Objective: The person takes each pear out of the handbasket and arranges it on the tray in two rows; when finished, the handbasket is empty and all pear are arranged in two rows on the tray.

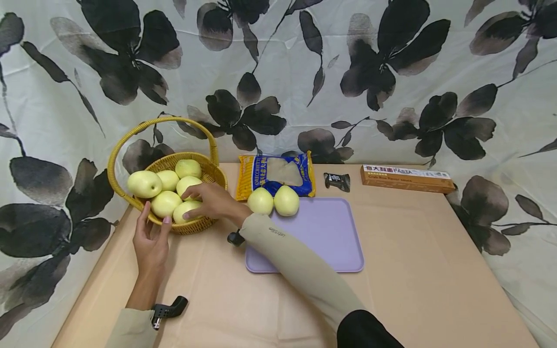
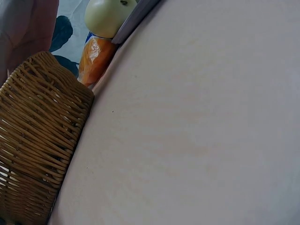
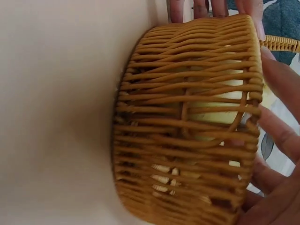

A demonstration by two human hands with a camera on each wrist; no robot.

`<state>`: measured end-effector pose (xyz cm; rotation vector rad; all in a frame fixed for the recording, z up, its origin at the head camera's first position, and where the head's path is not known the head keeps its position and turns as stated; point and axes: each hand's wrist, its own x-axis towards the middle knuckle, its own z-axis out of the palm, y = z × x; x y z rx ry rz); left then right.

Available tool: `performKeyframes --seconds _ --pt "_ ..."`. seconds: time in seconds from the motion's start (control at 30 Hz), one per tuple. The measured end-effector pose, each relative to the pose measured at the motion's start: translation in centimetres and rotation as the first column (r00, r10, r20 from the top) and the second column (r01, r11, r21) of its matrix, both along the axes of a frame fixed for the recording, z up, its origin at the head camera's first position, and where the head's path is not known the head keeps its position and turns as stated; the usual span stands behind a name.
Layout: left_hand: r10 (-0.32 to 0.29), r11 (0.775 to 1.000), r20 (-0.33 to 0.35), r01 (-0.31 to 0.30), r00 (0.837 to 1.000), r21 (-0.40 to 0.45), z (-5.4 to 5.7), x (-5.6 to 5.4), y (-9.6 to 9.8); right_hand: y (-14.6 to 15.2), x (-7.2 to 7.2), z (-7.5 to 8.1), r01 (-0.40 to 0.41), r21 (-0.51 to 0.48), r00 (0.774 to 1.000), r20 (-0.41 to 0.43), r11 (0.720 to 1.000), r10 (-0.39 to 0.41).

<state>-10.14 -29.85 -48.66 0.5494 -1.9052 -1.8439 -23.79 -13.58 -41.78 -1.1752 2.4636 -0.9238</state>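
A yellow wicker basket (image 1: 196, 226) with a tall handle stands at the left of the table, holding several pale green apples (image 1: 145, 184). My left hand (image 1: 151, 244) holds the basket's near-left side, its thumb at the rim and its fingers along the outer wall. Reaching over the basket from the right, my right hand (image 1: 213, 200) grips an apple (image 1: 186, 211) at the near-right rim between thumb and fingers. Two more apples (image 1: 286, 200) sit side by side at the far-left edge of a purple tray (image 1: 322, 237). The right wrist view shows fingers at the basket's rim (image 3: 253, 84).
Behind the tray lies a blue and yellow pasta bag (image 1: 278, 171). A small dark wrapped packet (image 1: 337, 181) and a long brown pasta box (image 1: 406, 179) lie farther right along the back edge. Floral cloth (image 1: 304, 72) hangs behind the table.
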Motion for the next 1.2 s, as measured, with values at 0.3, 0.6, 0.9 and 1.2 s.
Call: performKeyframes --seconds 0.3,0.6,0.9,1.2 --pt "-0.005 1.0 0.002 0.005 1.0 0.03 -0.1 0.1 0.1 -1.3 0.1 0.3 0.025 0.203 0.991 -0.135 0.979 0.003" --pt "-0.01 1.0 0.001 0.01 1.0 0.006 -0.2 0.0 0.2 -1.5 -0.2 0.0 0.086 0.207 0.991 -0.123 0.975 -0.061" --pt "0.0 1.0 0.004 0.0 1.0 0.0 -0.2 -0.1 0.0 0.1 0.4 1.0 0.143 0.01 0.983 -0.115 0.99 -0.141" --pt "0.015 0.999 0.019 -0.015 1.0 -0.035 0.0 0.0 -0.1 3.6 1.2 2.1 0.219 -0.219 0.972 -0.036 0.951 -0.232"
